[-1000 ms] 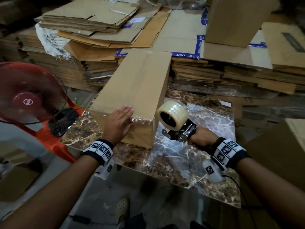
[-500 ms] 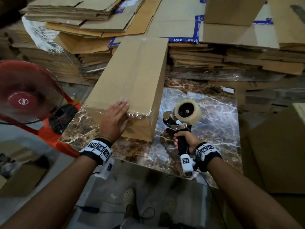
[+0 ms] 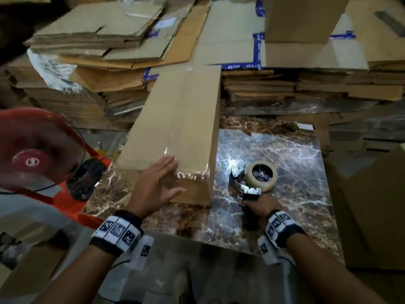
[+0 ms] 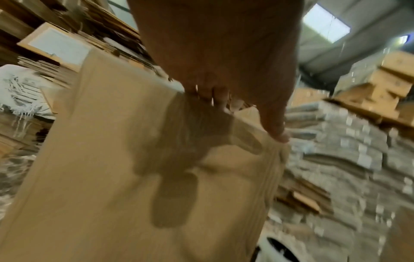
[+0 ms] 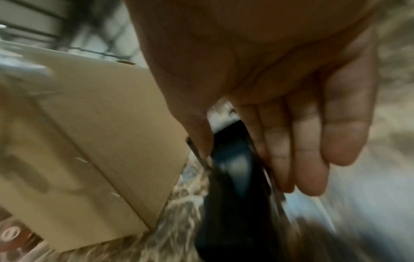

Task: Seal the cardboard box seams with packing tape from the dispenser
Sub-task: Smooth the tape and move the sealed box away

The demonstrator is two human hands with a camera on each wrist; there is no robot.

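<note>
Cardboard box (image 3: pixel 175 128) under left hand (image 3: pixel 153 187)

A long plain brown cardboard box (image 3: pixel 175 128) lies flat along the left side of the marbled tabletop (image 3: pixel 295 154), its short end facing the near edge and its far end reaching the back edge. Clear tape runs down its top seam and wrinkles over the near end. The tape dispenser (image 3: pixel 252 183) rests just right of the box's near corner, its clear roll uppermost and black handle pointing toward the near edge.
</note>
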